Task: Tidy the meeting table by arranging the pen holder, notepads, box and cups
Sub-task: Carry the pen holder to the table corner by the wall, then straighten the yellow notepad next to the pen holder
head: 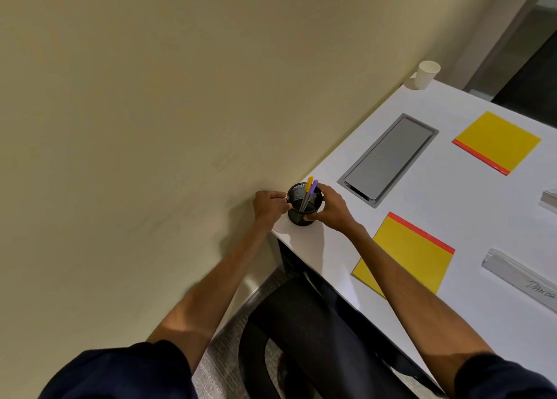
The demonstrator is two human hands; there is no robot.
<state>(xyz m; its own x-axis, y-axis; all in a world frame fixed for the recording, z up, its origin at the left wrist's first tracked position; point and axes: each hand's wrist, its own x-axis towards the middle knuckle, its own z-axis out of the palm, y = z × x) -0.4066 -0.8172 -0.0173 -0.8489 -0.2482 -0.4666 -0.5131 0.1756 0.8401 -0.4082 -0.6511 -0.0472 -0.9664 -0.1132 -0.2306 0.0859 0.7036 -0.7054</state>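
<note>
From my remote seat, the black wire-mesh cylindrical pen holder (pixel 304 207) stands upright on the near left corner of the white table (pixel 452 193), close to the edge that runs along the beige wall (pixel 135 112). Its mesh is fine and dark with a solid rim, and I can see down into it. Two slim grey pens lean inside, one with a yellow cap (pixel 309 181) and one with a purple cap (pixel 315 184), both caps poking above the rim toward the far side. My left hand (pixel 269 205) has its fingers curled in, and its fingertips pinch the rim on the left side. My right hand (pixel 330 210) wraps the right side, with the thumb pressed low on the near wall and the fingers curved behind the rim. Just beside the right wrist lies a yellow square notepad (pixel 407 257) with a red strip along its far edge. Beyond the holder a grey rectangular hatch (pixel 388 157) is set flush in the table. Past that lies a second notepad (pixel 497 141) of the same colours, its red strip on the near edge. A white paper cup (pixel 427 74) stands upright at the far corner by the wall. To the right lies a clear flat plastic piece (pixel 518 278) with script lettering that I cannot read. A pale box-like thing (pixel 550 201) is cut off by the frame edge. A black chair (pixel 301 323) sits under the table edge between my arms.
</note>
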